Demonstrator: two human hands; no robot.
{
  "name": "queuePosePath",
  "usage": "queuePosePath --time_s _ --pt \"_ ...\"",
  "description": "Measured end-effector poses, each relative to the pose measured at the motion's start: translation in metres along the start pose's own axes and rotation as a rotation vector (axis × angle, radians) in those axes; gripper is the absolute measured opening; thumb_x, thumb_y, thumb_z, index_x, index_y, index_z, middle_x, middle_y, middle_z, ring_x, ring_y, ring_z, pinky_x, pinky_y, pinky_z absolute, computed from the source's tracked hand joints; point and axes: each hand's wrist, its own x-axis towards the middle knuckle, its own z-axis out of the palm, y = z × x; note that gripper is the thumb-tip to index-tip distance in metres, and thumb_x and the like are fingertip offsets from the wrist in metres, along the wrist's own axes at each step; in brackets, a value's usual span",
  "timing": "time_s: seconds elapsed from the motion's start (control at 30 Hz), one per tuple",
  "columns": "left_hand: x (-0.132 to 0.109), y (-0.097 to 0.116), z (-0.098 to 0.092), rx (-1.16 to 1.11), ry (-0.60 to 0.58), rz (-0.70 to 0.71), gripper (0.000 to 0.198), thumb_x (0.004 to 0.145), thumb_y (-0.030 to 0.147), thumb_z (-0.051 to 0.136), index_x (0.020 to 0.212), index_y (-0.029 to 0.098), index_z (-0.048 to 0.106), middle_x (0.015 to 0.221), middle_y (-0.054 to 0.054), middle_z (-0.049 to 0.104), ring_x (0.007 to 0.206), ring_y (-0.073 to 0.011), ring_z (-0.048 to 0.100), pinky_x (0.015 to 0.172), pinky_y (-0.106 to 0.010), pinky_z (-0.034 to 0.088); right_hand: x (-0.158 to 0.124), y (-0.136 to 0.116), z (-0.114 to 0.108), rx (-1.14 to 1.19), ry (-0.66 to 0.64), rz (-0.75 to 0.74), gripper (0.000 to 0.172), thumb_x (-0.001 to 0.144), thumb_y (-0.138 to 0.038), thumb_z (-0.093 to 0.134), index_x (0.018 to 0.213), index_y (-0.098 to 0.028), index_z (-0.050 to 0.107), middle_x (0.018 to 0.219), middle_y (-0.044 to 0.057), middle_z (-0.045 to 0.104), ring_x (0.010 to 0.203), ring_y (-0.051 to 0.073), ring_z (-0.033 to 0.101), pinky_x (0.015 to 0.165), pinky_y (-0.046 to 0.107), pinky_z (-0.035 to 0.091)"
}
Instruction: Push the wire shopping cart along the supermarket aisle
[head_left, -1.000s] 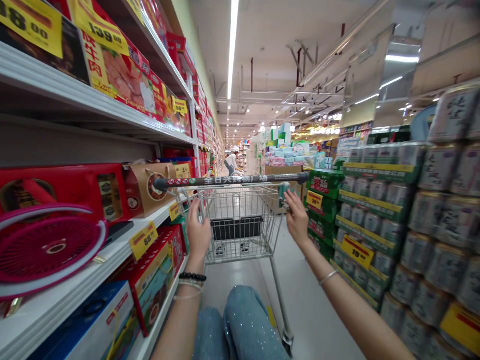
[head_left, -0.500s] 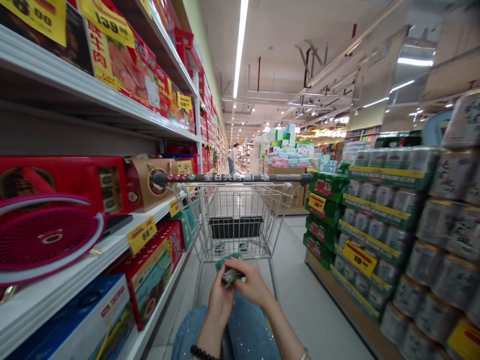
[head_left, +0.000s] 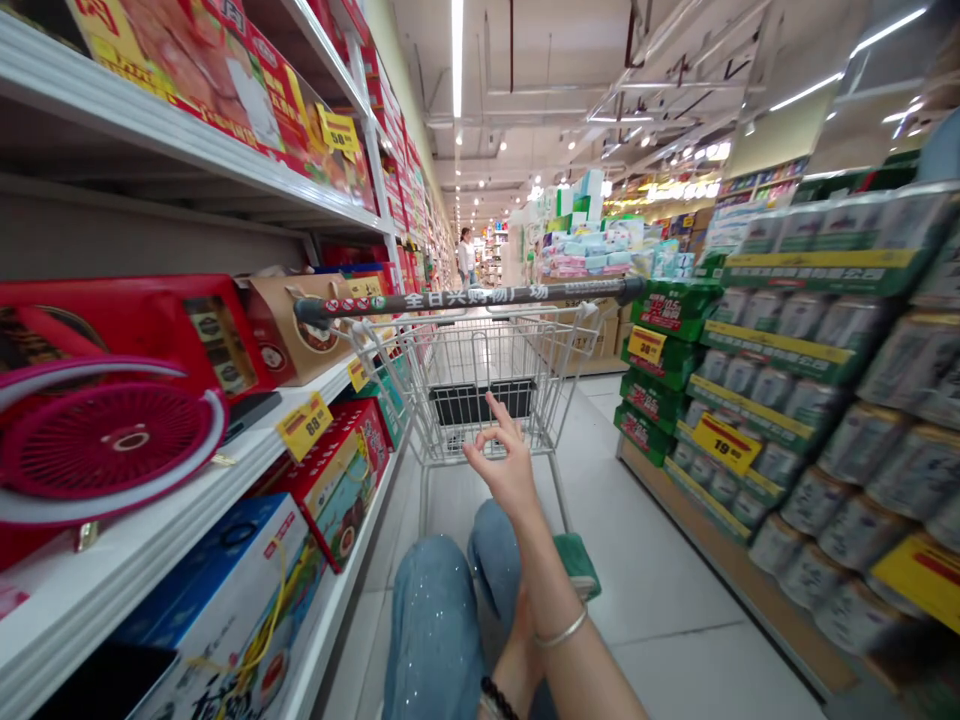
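My right hand [head_left: 504, 455] is raised in front of the shopping cart [head_left: 480, 340]. Its thumb and index finger meet in a ring with nothing inside, while the other fingers point up. A silver bracelet circles that wrist. Below, my left hand [head_left: 523, 625] is mostly hidden behind the right forearm; a black bead bracelet [head_left: 498, 697] shows at its wrist. From behind the forearm a green soft, folded thing [head_left: 576, 565] with a pale edge sticks out, apparently in my left hand. Its exact kind cannot be made out.
At left, shelves hold gift boxes [head_left: 337, 480], a magenta round fan [head_left: 112, 440] and price tags. Stacked beer cans [head_left: 780, 320] and green cartons [head_left: 664, 355] line the right. My bent knees [head_left: 435, 620] are below. A person [head_left: 466, 257] stands far down the aisle.
My hands were together around the green thing; now they are apart. The right hand has risen and formed a finger ring, while the left hand and green thing have shifted down and right.
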Motion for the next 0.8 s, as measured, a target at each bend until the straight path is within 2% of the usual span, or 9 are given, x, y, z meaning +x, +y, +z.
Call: queuePosePath --time_s 0.07,0.13,0.2,0.23,0.33,0.43,0.53,0.67,0.8 --pt "-0.005 -0.002 0.007 0.031 0.019 0.023 0.035 0.047 0.053 0.085 0.063 0.027 0.066 0.071 -0.01 0.067 0.091 -0.0334 0.069 0.081 -0.046 0.052 -0.011 0.006 -0.006 -0.072 0.014 0.039 0.023 0.075 -0.027 0.067 0.06 -0.023 0.05 0.152 0.005 0.042 0.148 0.032 0.023 0.118 0.065 -0.001" --pt "-0.012 0.0 0.007 0.009 0.049 0.027 0.042 0.05 0.058 0.084 0.073 0.027 0.068 0.082 -0.011 0.071 0.09 -0.0309 0.068 0.083 -0.044 0.052 -0.02 0.01 -0.015 -0.116 0.031 0.095 0.023 0.074 -0.025 0.067 0.059 -0.022 0.05 0.154 0.005 0.039 0.15 0.034 0.017 0.117 0.067 0.0" --pt "-0.019 0.002 0.006 0.008 0.103 0.055 0.055 0.044 0.054 0.087 0.084 0.021 0.067 0.082 -0.007 0.071 0.087 -0.0287 0.068 0.087 -0.044 0.051 -0.024 0.01 -0.024 -0.141 0.033 0.119 0.022 0.075 -0.024 0.066 0.059 -0.022 0.05 0.155 0.004 0.037 0.15 0.034 0.014 0.117 0.067 0.004" --pt "-0.022 0.003 0.006 0.019 0.12 0.075 0.058 0.044 0.052 0.087 0.087 0.019 0.066 0.083 -0.007 0.071 0.086 -0.0271 0.068 0.088 -0.043 0.051 -0.024 0.008 -0.028 -0.152 0.024 0.108 0.021 0.076 -0.025 0.065 0.06 -0.022 0.051 0.156 0.004 0.036 0.15 0.033 0.013 0.117 0.066 0.006" --pt "-0.028 0.005 0.011 0.036 0.07 0.074 0.053 0.051 0.046 0.086 0.091 0.018 0.065 0.089 -0.007 0.072 0.086 -0.0244 0.067 0.088 -0.04 0.051 -0.022 0.0 -0.033 -0.19 -0.012 0.037 0.02 0.078 -0.025 0.064 0.063 -0.022 0.052 0.158 -0.001 0.032 0.151 0.03 0.009 0.119 0.063 0.008" --pt "-0.03 0.008 0.017 0.026 0.065 0.021 0.045 0.054 0.043 0.085 0.088 0.021 0.065 0.088 -0.007 0.073 0.083 -0.025 0.067 0.085 -0.04 0.052 -0.023 -0.005 -0.029 -0.183 -0.025 0.015 0.02 0.077 -0.024 0.065 0.062 -0.022 0.052 0.158 -0.003 0.031 0.151 0.031 0.009 0.119 0.063 0.006" --pt "-0.03 0.011 0.02 0.018 0.073 0.01 0.047 0.05 0.045 0.087 0.085 0.023 0.065 0.086 -0.007 0.073 0.079 -0.0245 0.067 0.081 -0.039 0.053 -0.029 -0.003 -0.023 -0.134 -0.036 0.022 0.021 0.076 -0.023 0.066 0.061 -0.022 0.052 0.156 -0.003 0.035 0.151 0.032 0.01 0.119 0.064 0.006" --pt "-0.03 0.011 0.019 0.014 0.066 0.017 0.051 0.045 0.047 0.088 0.084 0.024 0.065 0.083 -0.006 0.072 0.081 -0.0252 0.067 0.079 -0.039 0.053 -0.034 0.0 -0.021 -0.098 -0.053 0.03 0.021 0.076 -0.023 0.067 0.061 -0.023 0.052 0.155 -0.002 0.036 0.151 0.031 0.008 0.119 0.065 0.005" --pt "-0.028 0.008 0.012 0.02 0.022 0.037 0.053 0.049 0.047 0.087 0.09 0.021 0.067 0.091 -0.007 0.074 0.086 -0.0252 0.068 0.084 -0.039 0.052 -0.034 0.003 -0.023 -0.081 -0.044 0.05 0.022 0.075 -0.024 0.068 0.06 -0.023 0.051 0.156 -0.002 0.035 0.151 0.031 0.011 0.119 0.064 0.006"
